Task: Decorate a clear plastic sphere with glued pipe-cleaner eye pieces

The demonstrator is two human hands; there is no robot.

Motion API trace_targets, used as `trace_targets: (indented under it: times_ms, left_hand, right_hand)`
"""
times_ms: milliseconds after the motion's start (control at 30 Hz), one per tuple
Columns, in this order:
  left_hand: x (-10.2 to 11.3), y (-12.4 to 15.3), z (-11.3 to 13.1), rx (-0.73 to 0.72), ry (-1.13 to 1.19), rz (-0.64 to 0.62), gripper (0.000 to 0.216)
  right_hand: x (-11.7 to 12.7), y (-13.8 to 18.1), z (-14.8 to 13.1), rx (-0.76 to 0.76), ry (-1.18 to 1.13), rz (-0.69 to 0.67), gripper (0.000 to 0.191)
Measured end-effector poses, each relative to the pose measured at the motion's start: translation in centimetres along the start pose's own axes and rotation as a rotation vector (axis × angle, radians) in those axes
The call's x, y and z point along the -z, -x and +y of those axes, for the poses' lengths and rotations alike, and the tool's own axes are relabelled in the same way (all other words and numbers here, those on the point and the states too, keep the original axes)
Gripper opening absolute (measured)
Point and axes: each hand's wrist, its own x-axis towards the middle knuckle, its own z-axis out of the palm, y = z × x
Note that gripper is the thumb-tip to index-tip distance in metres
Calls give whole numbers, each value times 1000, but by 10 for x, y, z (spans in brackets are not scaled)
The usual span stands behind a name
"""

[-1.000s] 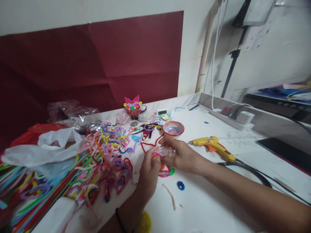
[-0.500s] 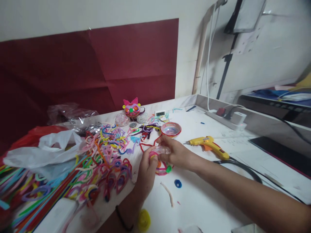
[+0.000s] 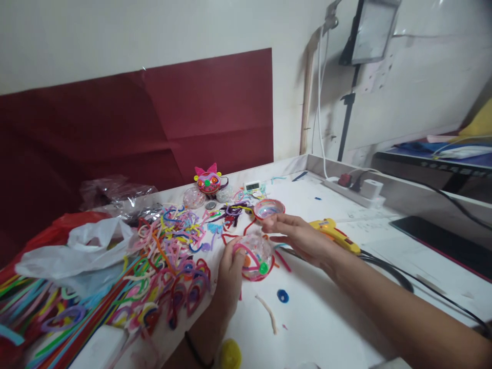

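A clear round plastic shell (image 3: 258,252) is decorated with pink and red pipe cleaner outlines, an orange spot and a green spot. My left hand (image 3: 229,271) is closed on its left edge, thumb on the front. Just above and right of the shell is my right hand (image 3: 294,233), its fingers stretched out and apart with nothing seen in them. Beyond those fingertips lies a bowl-shaped half shell (image 3: 269,209) with a red rim. Behind my right wrist is a yellow glue gun (image 3: 338,237), partly hidden. A blue coil (image 3: 283,295) and a cream pipe cleaner (image 3: 267,312) lie nearer me.
Heaped pipe cleaner pieces (image 3: 172,241) and a white plastic bag (image 3: 77,253) cover the left side. A finished-looking animal head (image 3: 208,180) stands at the back by a small digital clock (image 3: 252,186). To the right are a power strip (image 3: 355,192), a dark phone-like slab (image 3: 442,246) and cables.
My right hand has come off the shell and opened, moving right and slightly up. More of the shell's clear surface shows. My left hand keeps hold. The camera view has tilted slightly.
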Motion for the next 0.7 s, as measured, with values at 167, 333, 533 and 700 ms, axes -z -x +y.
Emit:
trace_targets:
  times_ms: [167, 333, 533, 700]
  left_hand:
    - [-1, 1, 2, 11, -7, -5, 38]
    - [-1, 1, 1, 15, 29, -45, 38]
    - [-2, 0, 2, -7, 7, -25, 33]
    - [-2, 1, 5, 2, -8, -26, 33]
  right_hand:
    - [-2, 4, -1, 110, 247, 2, 24]
    - [-19, 7, 15, 103, 438, -37, 44]
    - [-24, 1, 30, 88, 404, -35, 52]
    - [-26, 1, 28, 76, 323, -61, 53]
